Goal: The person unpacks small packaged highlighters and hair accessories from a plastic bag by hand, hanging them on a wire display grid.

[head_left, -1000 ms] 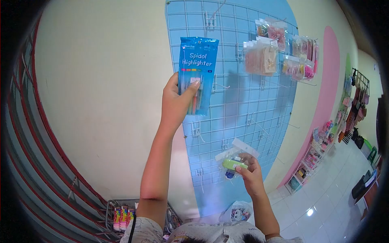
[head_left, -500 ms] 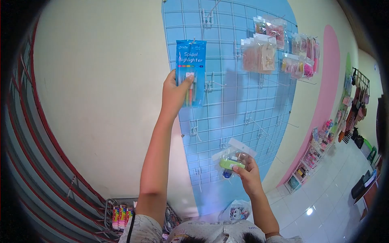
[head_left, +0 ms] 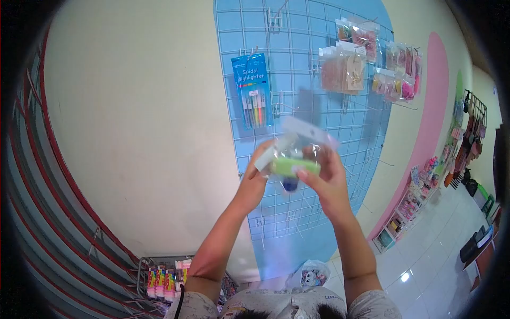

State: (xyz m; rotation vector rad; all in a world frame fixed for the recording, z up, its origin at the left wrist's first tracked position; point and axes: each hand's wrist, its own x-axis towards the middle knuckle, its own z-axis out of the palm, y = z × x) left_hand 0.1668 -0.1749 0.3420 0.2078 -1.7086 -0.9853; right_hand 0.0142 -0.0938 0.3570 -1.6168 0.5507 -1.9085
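A blue pack marked Spidol Highlighter [head_left: 252, 90] hangs on a hook of the white wire grid [head_left: 313, 106] on the wall. Below it, both of my hands hold clear packets with a green and blue item [head_left: 294, 159] inside. My left hand [head_left: 257, 175] grips the left side of the packets. My right hand [head_left: 325, 181] grips the right side, thumb across the green part. The packets are slightly blurred.
Clear packs of small accessories [head_left: 350, 64] hang at the grid's upper right. A wire basket of colourful packs [head_left: 164, 276] stands at the wall's foot. A printed bag [head_left: 311, 275] lies on the floor. Display racks [head_left: 414, 207] line the right wall.
My left hand let go of the highlighter pack, which now hangs on the grid, and dropped to the packets. My right hand raised the packets towards the middle.
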